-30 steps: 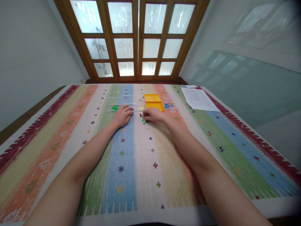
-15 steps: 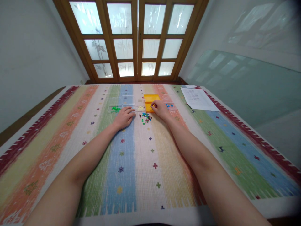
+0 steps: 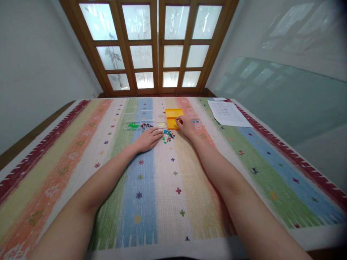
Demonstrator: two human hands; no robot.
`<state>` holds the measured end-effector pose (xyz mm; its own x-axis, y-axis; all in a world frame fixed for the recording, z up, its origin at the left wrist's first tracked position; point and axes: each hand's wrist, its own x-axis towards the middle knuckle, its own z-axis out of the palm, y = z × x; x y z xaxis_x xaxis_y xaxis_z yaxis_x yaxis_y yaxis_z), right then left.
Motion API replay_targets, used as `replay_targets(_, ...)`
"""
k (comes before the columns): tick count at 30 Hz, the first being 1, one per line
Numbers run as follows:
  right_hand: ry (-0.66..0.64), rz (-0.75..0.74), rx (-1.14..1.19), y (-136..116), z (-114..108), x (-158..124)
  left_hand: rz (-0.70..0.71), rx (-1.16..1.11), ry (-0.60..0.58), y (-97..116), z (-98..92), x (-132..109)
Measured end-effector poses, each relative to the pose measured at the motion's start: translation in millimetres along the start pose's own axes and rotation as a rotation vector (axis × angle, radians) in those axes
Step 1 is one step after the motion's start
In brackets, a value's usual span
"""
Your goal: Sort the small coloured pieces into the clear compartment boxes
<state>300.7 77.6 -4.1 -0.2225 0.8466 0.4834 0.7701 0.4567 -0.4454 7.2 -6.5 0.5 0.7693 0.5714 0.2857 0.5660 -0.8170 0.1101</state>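
My left hand [image 3: 148, 140] lies palm down with fingers stretched out. Its fingertips are at the left edge of a loose pile of small pieces [image 3: 169, 135], blue, green and dark red. Over the right side of an open yellow box [image 3: 174, 113], my right hand [image 3: 186, 126] has thumb and fingers pinched together; what is between them is too small to make out. Left of the yellow box are clear boxes with green pieces [image 3: 133, 125], dark red pieces [image 3: 146, 125] and pale yellow pieces [image 3: 162, 125]. Blue pieces [image 3: 196, 121] lie in a clear box partly behind my right hand.
A striped cloth [image 3: 168, 202] covers the table. Printed paper sheets [image 3: 230, 113] lie at the far right. Beyond the table stand wooden doors with glass panes [image 3: 144, 57], and a glass panel [image 3: 292, 104] leans along the right wall.
My left hand has moved right and slightly nearer to me, from in front of the dark red pieces' box to the pile. My right hand stays pinched at the yellow box, shifted only slightly.
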Motion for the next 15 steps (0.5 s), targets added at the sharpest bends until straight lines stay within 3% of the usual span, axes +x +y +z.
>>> replay_targets(15,0.036,-0.01,0.044,-5.8,8.6,-3.7,0.003,-0.026,0.084,-4.8,-3.7,-0.4)
